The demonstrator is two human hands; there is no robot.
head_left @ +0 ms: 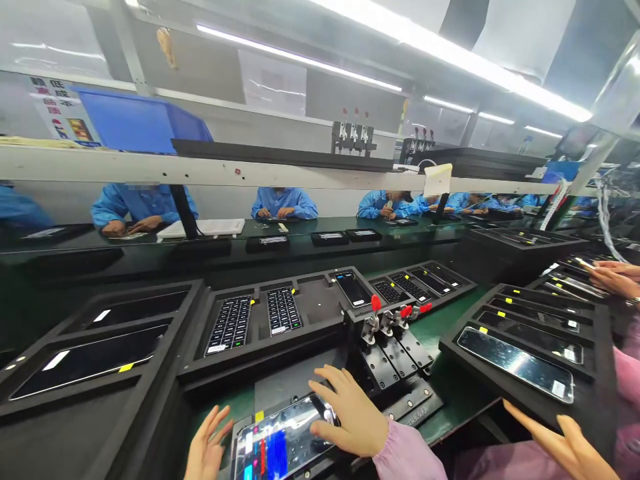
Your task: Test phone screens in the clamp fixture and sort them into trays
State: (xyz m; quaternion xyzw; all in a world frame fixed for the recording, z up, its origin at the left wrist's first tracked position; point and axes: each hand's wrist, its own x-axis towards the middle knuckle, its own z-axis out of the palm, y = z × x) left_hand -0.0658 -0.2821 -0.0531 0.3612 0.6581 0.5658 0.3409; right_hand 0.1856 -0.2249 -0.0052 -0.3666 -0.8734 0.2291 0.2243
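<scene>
Lying over the right end of a phone (pixel 290 443), the right hand (pixel 350 410) spreads its fingers; whether it grips cannot be told. The left hand (pixel 207 443) is open and holds nothing, just beside the phone's left end, and the two hands are apart. The left black tray (pixel 193 313) holds two dark-screened phones (pixel 95 360); the middle tray (pixel 320 303) holds three, two showing keyboard-like grids. The right tray (pixel 465 360) carries at least four. Beyond the right hand stands one clamp fixture (pixel 395 357) with three red-tipped levers (pixel 376 303).
</scene>
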